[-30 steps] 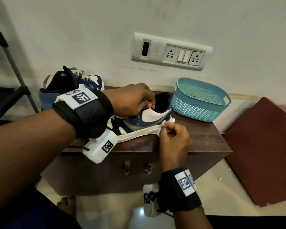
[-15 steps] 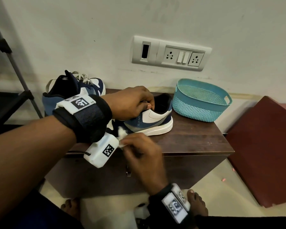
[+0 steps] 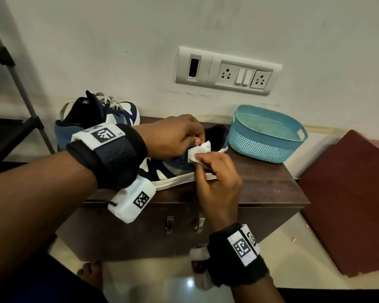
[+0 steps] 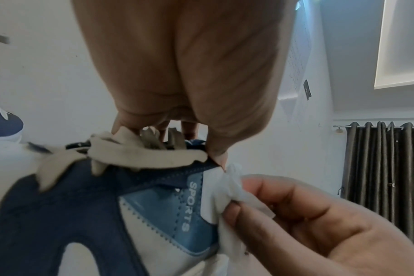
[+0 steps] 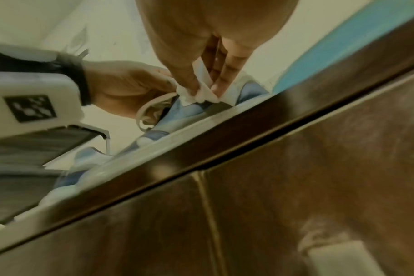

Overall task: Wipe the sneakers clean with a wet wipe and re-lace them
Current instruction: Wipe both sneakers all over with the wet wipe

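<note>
A navy, blue and white sneaker (image 3: 173, 169) lies on the dark wooden cabinet (image 3: 260, 184), heel toward the basket. My left hand (image 3: 175, 136) grips it from above at the laces and collar (image 4: 140, 151). My right hand (image 3: 217, 178) pinches a crumpled white wet wipe (image 3: 200, 150) and holds it against the sneaker's side by the "SPORTS" panel (image 4: 189, 203); the wipe (image 4: 227, 192) shows between thumb and fingers, and again in the right wrist view (image 5: 199, 91). The second sneaker (image 3: 101, 114), laced, stands behind at the left against the wall.
A teal plastic basket (image 3: 265, 136) sits on the cabinet's right end, close to the sneaker's heel. A socket panel (image 3: 228, 71) is on the wall above. A dark red board (image 3: 348, 193) lies at the right, a black rack (image 3: 9, 127) at the left.
My right hand has swept the wipe from the sole's heel end to the toe end, then up and right onto the sneaker's upper side. The left hand kept its grip.
</note>
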The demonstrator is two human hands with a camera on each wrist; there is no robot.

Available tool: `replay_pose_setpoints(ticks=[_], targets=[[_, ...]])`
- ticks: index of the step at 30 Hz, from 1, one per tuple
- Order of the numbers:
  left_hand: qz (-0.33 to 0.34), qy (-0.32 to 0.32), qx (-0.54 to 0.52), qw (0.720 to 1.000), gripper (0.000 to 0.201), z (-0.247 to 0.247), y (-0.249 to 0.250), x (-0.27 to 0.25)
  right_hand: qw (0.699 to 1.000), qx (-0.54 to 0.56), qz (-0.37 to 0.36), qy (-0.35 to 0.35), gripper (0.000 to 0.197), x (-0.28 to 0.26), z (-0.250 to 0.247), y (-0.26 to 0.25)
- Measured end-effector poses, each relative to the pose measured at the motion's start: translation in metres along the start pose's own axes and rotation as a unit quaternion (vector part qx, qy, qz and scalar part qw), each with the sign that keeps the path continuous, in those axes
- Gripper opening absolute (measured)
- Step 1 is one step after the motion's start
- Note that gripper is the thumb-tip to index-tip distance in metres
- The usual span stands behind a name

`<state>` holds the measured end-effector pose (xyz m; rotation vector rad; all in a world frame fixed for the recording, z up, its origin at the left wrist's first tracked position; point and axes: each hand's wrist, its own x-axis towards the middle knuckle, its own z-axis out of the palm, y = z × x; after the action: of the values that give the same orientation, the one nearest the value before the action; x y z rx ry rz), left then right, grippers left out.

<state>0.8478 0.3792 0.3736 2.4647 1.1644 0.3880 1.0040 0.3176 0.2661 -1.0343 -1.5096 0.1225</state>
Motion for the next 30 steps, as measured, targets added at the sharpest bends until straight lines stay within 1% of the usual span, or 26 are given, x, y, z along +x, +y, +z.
replay_pose_setpoints(ticks=[1, 2, 4, 5, 6, 7, 9, 10, 11, 12, 14, 15, 16, 17, 20, 22, 25, 27, 30], targets=[[0.001, 0.001, -0.001, 1.0, 0.015, 0.0, 0.0, 0.0, 1.0, -0.021, -0.009, 0.007, 0.017, 0.003, -0.003, 0.005], [0.001, 0.001, -0.002, 1.0, 0.016, 0.0, 0.0, 0.0, 0.999, -0.029, 0.014, 0.039, 0.017, 0.006, -0.005, 0.011], [0.001, 0.001, -0.003, 1.0, 0.017, 0.0, -0.001, 0.0, 0.986, 0.01, 0.11, 0.126, 0.018, 0.013, -0.005, 0.02], [0.002, 0.001, -0.003, 1.0, 0.017, 0.0, -0.001, 0.0, 0.978, 0.024, 0.141, 0.153, 0.021, 0.013, -0.003, 0.021], [0.004, 0.002, -0.002, 1.0, 0.017, 0.0, -0.002, 0.001, 0.977, 0.023, 0.144, 0.155, 0.024, 0.012, 0.0, 0.018], [0.006, 0.002, -0.002, 1.0, 0.017, 0.0, -0.002, 0.001, 0.984, 0.009, 0.121, 0.132, 0.024, 0.009, 0.002, 0.014], [0.007, 0.0, -0.004, 1.0, 0.017, 0.0, -0.002, 0.001, 0.996, -0.013, 0.066, 0.061, 0.02, -0.002, 0.0, 0.006], [0.007, -0.001, -0.004, 1.0, 0.017, 0.0, -0.002, 0.001, 0.998, -0.019, 0.05, 0.036, 0.021, -0.004, -0.003, 0.008], [0.005, -0.002, -0.003, 1.0, 0.017, 0.0, -0.002, 0.001, 0.998, -0.027, 0.053, 0.027, 0.021, -0.003, -0.009, 0.015], [0.004, -0.002, -0.002, 1.0, 0.017, -0.001, -0.002, 0.001, 0.995, -0.041, 0.08, 0.034, 0.022, 0.002, -0.014, 0.024], [0.002, 0.0, -0.001, 1.0, 0.017, 0.0, 0.0, 0.001, 0.98, -0.051, 0.179, 0.066, 0.025, 0.013, -0.022, 0.038], [0.003, 0.002, 0.002, 1.0, 0.018, 0.001, 0.0, 0.002, 0.973, -0.048, 0.213, 0.077, 0.024, 0.016, -0.024, 0.04], [0.005, 0.004, 0.005, 1.0, 0.018, 0.002, 0.0, 0.002, 0.97, -0.051, 0.222, 0.08, 0.023, 0.016, -0.023, 0.039], [0.005, 0.004, 0.004, 1.0, 0.018, 0.002, 0.0, 0.002, 0.972, -0.056, 0.217, 0.073, 0.021, 0.013, -0.021, 0.034], [0.005, 0.003, -0.008, 1.0, 0.017, 0.002, -0.002, 0.002, 0.977, -0.045, 0.203, 0.04, 0.016, 0.002, -0.02, 0.021], [0.004, -0.001, -0.009, 1.0, 0.018, 0.002, -0.002, 0.003, 0.971, -0.052, 0.231, 0.033, 0.015, 0.008, -0.025, 0.032], [0.006, -0.002, -0.004, 1.0, 0.019, 0.002, 0.0, 0.004, 0.954, -0.055, 0.289, 0.055, 0.017, 0.028, -0.03, 0.049], [0.01, 0.002, -0.004, 1.0, 0.019, 0.001, -0.001, 0.004, 0.957, -0.068, 0.276, 0.057, 0.016, 0.026, -0.026, 0.044], [0.012, 0.005, -0.006, 1.0, 0.019, 0.001, 0.0, 0.003, 0.967, -0.092, 0.234, 0.031, 0.017, 0.003, -0.024, 0.028]])
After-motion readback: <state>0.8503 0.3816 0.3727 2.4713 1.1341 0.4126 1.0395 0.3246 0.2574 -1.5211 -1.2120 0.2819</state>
